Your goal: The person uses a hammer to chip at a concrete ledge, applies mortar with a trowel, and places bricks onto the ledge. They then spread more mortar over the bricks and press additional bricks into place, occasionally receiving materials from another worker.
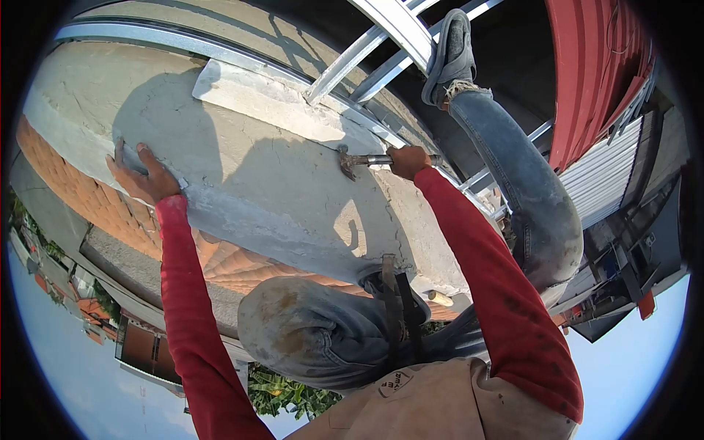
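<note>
My right hand [409,162] is wrapped round the handle of a hammer [376,159]. The hammer's head rests on or just over a ledge of grey concrete [286,191], close to the edge of a pale, raised slab [268,103]; contact is hard to judge. On the left, my left hand [141,176] lies with fingers spread along the ledge's outer edge, holding nothing. My shadow covers much of the concrete between the hands. A crack runs down the ledge below the hammer.
Metal beams [352,62] run beside the ledge, and my shoed foot [451,55] rests among them over a dark gap. Orange roof tiles [88,172] slope off the outer side. A wooden-looking handle [440,298] lies near my bent knee [286,323]. Red metal sheeting [590,73] stands at right.
</note>
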The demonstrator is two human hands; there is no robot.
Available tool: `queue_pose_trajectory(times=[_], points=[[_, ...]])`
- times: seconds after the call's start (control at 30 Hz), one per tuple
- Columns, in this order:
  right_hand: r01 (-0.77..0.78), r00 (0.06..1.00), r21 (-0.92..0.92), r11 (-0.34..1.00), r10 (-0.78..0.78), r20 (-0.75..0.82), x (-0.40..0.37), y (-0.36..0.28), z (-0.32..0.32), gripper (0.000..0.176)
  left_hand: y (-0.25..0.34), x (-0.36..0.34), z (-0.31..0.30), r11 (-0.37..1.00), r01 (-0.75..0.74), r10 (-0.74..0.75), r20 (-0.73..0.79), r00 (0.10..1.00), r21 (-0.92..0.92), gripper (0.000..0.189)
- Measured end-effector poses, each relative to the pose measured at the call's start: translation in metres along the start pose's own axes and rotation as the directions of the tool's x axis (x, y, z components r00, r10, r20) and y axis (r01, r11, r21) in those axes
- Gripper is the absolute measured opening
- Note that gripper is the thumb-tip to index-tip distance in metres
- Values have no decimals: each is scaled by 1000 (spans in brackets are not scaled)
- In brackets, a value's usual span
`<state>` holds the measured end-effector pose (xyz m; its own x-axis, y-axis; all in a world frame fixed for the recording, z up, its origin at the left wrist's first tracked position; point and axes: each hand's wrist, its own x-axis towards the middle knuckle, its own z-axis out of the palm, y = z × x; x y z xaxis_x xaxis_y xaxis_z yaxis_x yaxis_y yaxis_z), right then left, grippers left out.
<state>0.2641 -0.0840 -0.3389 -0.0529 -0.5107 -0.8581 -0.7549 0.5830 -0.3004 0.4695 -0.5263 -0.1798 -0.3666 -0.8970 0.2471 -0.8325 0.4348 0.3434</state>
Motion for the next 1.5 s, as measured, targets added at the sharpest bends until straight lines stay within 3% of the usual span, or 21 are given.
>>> queue_pose_trajectory(times=[0.07,0.13,0.2,0.27,0.33,0.4,0.43,0.53,0.6,0.67,0.83,0.87,0.93,0.97,1.03,1.1,1.2,1.23,1.33,1.47,1.5], points=[[-35,999,31,999,34,19,-10,3,-2,20,2,2,-1,1000,12,-12,21,1000,29,47],[284,948,242,928,-233,-219,-24,14,5,19,2,2,-3,999,6,-7,31,999,32,47],[289,950,211,934,-253,-183,-16,21,24,21,0,2,-2,1000,-10,9,45,999,20,47],[-111,993,31,993,110,43,-15,18,24,20,-2,1,0,1000,-2,2,12,1000,7,44],[-72,997,101,992,75,-24,-22,25,19,20,0,4,2,1000,-7,7,10,1000,3,43],[110,987,183,977,-85,-137,-25,33,20,20,2,-1,-3,1000,-1,1,23,1000,16,42],[-52,999,91,994,52,1,-21,33,21,23,4,0,-3,999,30,-31,38,999,16,45],[-72,997,51,996,73,-29,-26,24,2,25,9,0,1,997,55,-54,17,998,-50,46],[29,993,65,997,-22,-112,-28,9,-19,25,8,-1,-2,994,55,-57,-20,998,-93,45],[373,837,234,898,-216,-503,-18,-23,-35,22,7,2,-3,998,53,-53,-9,999,-42,42],[650,651,229,725,-376,-660,27,-112,-119,18,1,2,-5,999,34,-34,-3,999,-4,41],[653,649,228,723,-379,-659,42,-119,-118,18,-1,2,-6,999,35,-35,-6,999,-1,41],[372,830,228,900,-212,-516,73,-123,-107,21,-1,2,-3,959,153,-180,-92,979,-238,42],[283,875,189,941,-172,-454,77,-127,-111,23,0,4,-3,958,153,-181,-101,978,-243,42],[314,853,204,927,-181,-490,70,-132,-108,24,-1,5,-3,935,283,-314,-126,941,-212,44],[455,769,258,852,-230,-597,53,-138,-112,24,-2,5,-2,936,308,-333,-144,932,-170,43],[482,766,278,831,-245,-595,59,-134,-108,23,1,1,-6,936,337,-349,-157,924,-99,42],[310,851,230,923,-162,-499,64,-135,-109,22,4,4,-4,939,334,-344,-159,925,-84,42],[182,874,119,976,-105,-475,62,-138,-116,22,0,5,-3,949,313,-301,-185,936,39,42],[448,758,247,859,-219,-614,54,-131,-112,22,-5,3,-1,946,317,-298,-209,932,64,42],[338,814,203,919,-177,-553,58,-131,-114,22,-7,3,1,952,299,-279,-217,935,64,42]])
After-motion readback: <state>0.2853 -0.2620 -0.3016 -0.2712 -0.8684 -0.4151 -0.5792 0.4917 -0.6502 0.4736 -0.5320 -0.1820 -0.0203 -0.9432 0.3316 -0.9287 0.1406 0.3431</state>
